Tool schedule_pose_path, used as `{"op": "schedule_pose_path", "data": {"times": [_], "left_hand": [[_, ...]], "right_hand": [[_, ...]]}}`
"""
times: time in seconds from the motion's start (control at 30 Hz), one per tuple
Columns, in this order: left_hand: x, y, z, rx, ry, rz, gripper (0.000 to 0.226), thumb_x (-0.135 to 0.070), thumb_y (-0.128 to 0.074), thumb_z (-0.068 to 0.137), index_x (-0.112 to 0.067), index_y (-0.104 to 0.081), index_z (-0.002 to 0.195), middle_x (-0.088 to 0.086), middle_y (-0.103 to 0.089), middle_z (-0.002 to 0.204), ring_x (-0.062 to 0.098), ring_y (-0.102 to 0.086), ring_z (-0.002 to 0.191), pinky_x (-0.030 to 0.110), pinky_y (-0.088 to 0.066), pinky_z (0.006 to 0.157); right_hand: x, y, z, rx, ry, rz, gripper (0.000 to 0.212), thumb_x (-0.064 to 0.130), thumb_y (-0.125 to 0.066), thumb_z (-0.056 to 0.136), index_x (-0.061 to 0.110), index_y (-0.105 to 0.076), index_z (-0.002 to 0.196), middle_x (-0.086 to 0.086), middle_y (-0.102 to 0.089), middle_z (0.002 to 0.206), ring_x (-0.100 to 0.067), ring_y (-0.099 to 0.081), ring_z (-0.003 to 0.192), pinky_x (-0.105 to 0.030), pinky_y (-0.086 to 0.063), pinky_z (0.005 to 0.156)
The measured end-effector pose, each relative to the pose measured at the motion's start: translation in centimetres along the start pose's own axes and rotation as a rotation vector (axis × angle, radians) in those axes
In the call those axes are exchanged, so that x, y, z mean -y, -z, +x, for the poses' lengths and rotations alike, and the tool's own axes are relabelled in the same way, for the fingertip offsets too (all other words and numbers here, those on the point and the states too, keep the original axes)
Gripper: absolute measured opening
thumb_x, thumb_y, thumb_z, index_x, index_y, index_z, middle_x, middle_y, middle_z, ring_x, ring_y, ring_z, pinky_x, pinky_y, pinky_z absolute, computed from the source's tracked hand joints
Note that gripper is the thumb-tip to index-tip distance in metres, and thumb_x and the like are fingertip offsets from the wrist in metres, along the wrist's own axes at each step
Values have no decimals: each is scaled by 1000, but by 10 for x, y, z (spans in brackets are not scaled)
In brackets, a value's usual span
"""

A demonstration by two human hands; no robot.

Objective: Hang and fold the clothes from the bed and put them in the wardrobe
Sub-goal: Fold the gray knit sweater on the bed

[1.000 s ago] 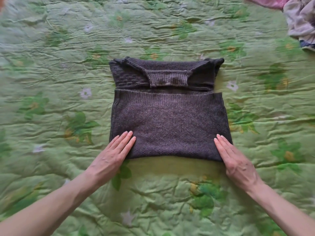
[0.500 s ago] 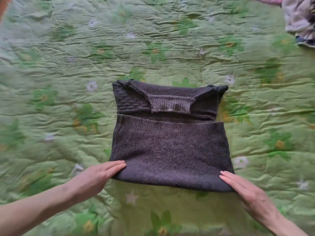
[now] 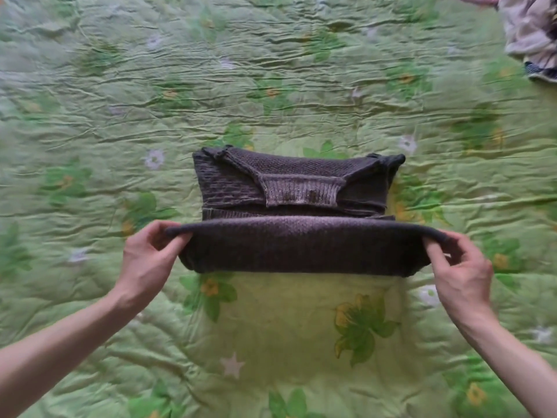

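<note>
Halfway through folding the sweater, and this is where it can get sloppy

We've got the left hand [image 3: 147, 260] and right hand [image 3: 462, 270] each pinching a near corner of the dark knit sweater [image 3: 297, 206], lifted off the bed [image 3: 271, 86]. If one grip lags, the fold lands crooked; the tucked sleeves beyond could slip out.

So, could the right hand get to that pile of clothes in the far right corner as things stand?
Probably not yet: the right hand is pinching the sweater; the bedspread toward the pile lies bare.
</note>
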State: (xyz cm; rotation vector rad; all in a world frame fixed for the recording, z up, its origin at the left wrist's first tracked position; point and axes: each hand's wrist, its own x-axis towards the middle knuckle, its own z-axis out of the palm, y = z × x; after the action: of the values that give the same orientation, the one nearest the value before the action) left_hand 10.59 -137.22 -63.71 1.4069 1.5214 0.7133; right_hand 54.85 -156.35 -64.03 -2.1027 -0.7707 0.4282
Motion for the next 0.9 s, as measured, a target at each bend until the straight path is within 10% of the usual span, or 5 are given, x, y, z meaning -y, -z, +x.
{"op": "schedule_pose_path", "data": {"times": [0.37, 0.57, 0.77, 0.9], "left_hand": [[-41, -59, 94, -199, -67, 69, 10, -26, -40, 113, -22, -48, 111, 6, -54, 97, 9, -47, 83, 25, -40, 81], [-39, -79, 147, -338, -26, 127, 28, -30, -53, 108, -3, -59, 112, 6, -62, 98, 18, -56, 88, 35, -47, 85], [-26, -80, 189, -414, 55, 293, 34, -48, -68, 94, -16, -74, 104, -7, -69, 89, 11, -66, 83, 14, -43, 72], [-17, -83, 203, -362, 156, 387, 38, -54, -69, 92, -18, -75, 103, 1, -77, 99, 21, -72, 94, 31, -54, 85]], "right_hand": [[34, -81, 100, -192, 25, -15, 29, 25, -48, 106, -3, -54, 113, -16, -61, 101, -22, -53, 88, -40, -41, 85], [45, -107, 149, -182, -44, -115, 36, 35, -57, 104, 0, -64, 112, -20, -73, 105, -34, -68, 96, -35, -46, 84], [33, -123, 171, -147, -80, -340, 37, 45, -51, 104, 10, -61, 112, -20, -72, 106, -41, -66, 94, -39, -42, 73], [20, -134, 176, -101, -135, -351, 39, 42, -56, 103, 6, -58, 119, -21, -67, 118, -40, -61, 111, -44, -43, 92]]}}
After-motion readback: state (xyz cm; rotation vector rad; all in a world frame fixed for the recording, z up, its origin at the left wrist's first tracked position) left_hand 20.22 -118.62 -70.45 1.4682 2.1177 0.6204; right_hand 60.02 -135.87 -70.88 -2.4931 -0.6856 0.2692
